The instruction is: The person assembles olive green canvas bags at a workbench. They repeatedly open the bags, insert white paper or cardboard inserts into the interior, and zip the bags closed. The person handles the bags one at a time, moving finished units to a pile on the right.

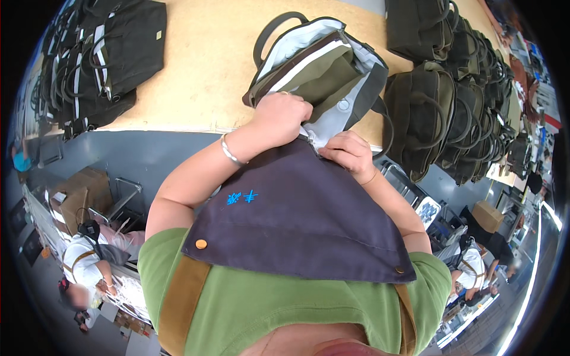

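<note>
An olive-green bag (323,71) with a white lining and grey handles lies on the wooden table (208,71) in front of me. My left hand (279,118) grips its near edge from above; a silver bracelet circles that wrist. My right hand (351,153) pinches the bag's lower edge by the white lining, fingers curled. A dark purple apron bib (297,219) with blue stitching hangs below both hands and hides the bag's near corner.
A stack of dark bags with white trim (104,53) lies at the table's left end. Piled olive-green bags (451,101) fill the right end. Below the table edge, people (89,261) work at the left and at the right (475,267), near cardboard boxes (77,196).
</note>
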Available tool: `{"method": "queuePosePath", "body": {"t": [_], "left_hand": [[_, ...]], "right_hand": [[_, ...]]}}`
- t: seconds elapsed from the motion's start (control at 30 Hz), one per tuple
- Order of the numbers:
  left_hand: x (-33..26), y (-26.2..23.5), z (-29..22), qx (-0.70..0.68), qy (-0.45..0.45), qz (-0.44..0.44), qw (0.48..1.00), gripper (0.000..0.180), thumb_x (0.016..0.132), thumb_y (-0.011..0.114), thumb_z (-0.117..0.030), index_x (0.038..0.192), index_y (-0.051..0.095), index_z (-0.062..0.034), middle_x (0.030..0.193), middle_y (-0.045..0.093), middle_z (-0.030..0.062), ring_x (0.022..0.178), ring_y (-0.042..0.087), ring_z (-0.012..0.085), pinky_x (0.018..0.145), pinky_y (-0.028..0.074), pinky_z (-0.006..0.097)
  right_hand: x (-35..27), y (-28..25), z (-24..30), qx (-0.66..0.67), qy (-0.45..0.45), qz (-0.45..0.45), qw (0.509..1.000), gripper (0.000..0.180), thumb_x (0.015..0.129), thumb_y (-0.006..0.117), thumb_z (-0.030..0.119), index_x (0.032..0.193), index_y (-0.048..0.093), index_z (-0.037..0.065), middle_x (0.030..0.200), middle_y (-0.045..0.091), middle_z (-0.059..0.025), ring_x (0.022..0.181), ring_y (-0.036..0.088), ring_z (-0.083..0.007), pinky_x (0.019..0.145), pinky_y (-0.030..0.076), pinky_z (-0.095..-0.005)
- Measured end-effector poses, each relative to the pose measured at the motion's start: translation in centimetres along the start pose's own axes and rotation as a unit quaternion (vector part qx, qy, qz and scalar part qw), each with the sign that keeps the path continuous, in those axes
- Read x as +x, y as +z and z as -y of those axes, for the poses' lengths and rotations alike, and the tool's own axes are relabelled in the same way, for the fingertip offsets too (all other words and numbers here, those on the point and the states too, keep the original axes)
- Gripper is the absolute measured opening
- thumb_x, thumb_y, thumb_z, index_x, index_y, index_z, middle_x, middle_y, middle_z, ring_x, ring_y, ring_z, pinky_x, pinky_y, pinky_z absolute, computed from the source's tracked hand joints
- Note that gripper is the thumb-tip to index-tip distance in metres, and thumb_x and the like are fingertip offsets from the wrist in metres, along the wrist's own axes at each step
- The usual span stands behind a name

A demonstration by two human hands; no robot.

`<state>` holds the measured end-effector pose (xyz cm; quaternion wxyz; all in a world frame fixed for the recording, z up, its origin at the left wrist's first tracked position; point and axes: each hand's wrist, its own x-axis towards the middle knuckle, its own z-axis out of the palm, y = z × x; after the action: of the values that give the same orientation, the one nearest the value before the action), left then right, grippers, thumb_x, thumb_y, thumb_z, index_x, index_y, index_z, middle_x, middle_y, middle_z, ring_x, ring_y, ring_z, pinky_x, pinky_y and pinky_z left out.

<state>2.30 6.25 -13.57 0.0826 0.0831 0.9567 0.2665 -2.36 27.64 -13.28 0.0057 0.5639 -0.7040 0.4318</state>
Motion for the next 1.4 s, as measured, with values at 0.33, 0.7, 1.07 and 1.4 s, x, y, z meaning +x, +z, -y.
{"method": "queuePosePath", "body": {"t": [0.33,0.7,1.07,1.4], "left_hand": [[-1.0,-1.1,-1.0,-0.177,0.094,-0.007,0.980,0.007,0.082,0.065,-0.009,0.088,0.068,-0.0118,0.085,0.067,0.0031,0.083,0.063,0.0252,0.076,0.048,0.037],[-1.2,-0.5,-1.4,-0.150,0.120,-0.014,0.981,0.010,0.079,0.067,-0.009,0.089,0.064,-0.0119,0.086,0.062,0.0024,0.084,0.061,0.0244,0.075,0.049,0.037],[-0.9,-0.1,-2.4,-0.222,0.056,-0.022,0.973,0.020,0.079,0.073,-0.025,0.090,0.064,-0.0111,0.087,0.062,0.0024,0.083,0.063,0.0233,0.072,0.050,0.036],[-0.5,-0.4,-2.5,-0.353,-0.042,-0.015,0.935,0.015,0.083,0.072,-0.019,0.083,0.067,-0.0053,0.079,0.065,0.0060,0.067,0.064,0.0159,0.060,0.051,0.028]], "right_hand": [[-2.4,-1.0,-0.2,-0.085,0.085,-0.082,0.989,0.027,0.058,0.079,0.001,0.082,0.069,0.010,0.092,0.062,-0.0038,0.082,0.059,-0.0223,0.069,0.048,-0.0326],[2.5,-4.6,-0.4,-0.157,0.148,0.140,0.966,0.036,0.062,0.070,-0.002,0.093,0.062,0.013,0.123,0.057,-0.0049,0.119,0.052,-0.0290,0.097,0.041,-0.0384],[2.6,-4.4,-2.3,-0.083,0.123,0.096,0.984,0.028,0.061,0.073,-0.001,0.083,0.060,0.010,0.094,0.061,-0.0028,0.091,0.059,-0.0238,0.074,0.049,-0.0358],[1.9,-3.7,-1.7,-0.095,0.119,0.068,0.986,0.032,0.061,0.081,0.007,0.086,0.062,0.011,0.093,0.058,-0.0021,0.089,0.058,-0.0254,0.077,0.048,-0.0383]]}}
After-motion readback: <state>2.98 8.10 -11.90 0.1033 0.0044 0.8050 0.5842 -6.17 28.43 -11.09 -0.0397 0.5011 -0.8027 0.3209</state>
